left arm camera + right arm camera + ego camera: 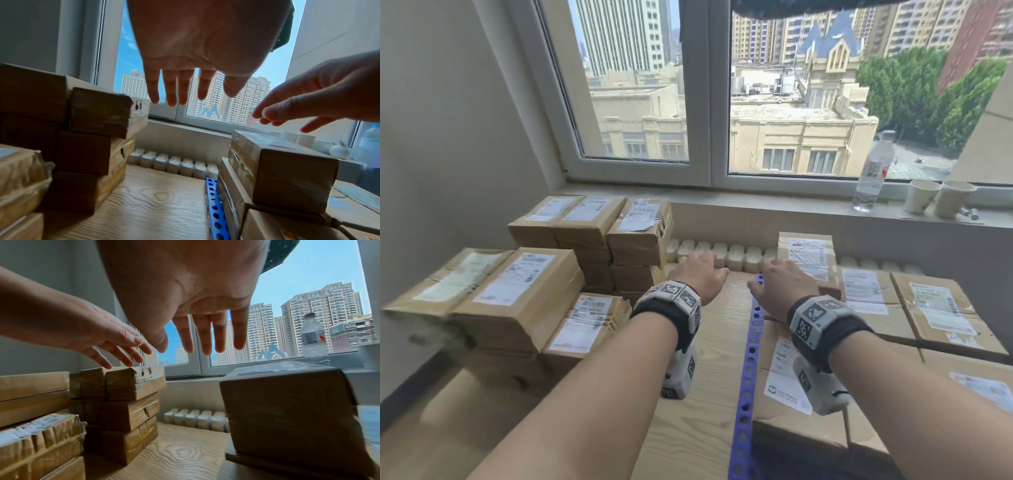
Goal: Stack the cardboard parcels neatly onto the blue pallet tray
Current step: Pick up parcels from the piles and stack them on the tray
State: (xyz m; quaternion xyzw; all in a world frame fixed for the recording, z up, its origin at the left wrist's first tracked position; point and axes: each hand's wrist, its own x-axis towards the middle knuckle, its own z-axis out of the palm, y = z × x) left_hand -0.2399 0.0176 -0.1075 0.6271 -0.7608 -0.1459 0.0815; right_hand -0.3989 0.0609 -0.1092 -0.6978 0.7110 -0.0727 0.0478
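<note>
Wood-grain table [698, 394] held stacked cardboard parcels [517, 298] left, blue pallet tray [748, 370] right. Left hand [700, 274] and right hand [784, 284] hovered between, fingers spread, holding nothing.

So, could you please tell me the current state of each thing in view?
left hand: open, empty, in the air.
right hand: open, empty.
top parcel: resting on the tray's bottom layer.
blue pallet tray: partly loaded.
parcel piles: stacked on the table.
water bottle: upright, capped.
paper cups: upright.

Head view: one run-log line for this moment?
left hand open, empty | right hand open, empty | top parcel on blue tray stack
</note>
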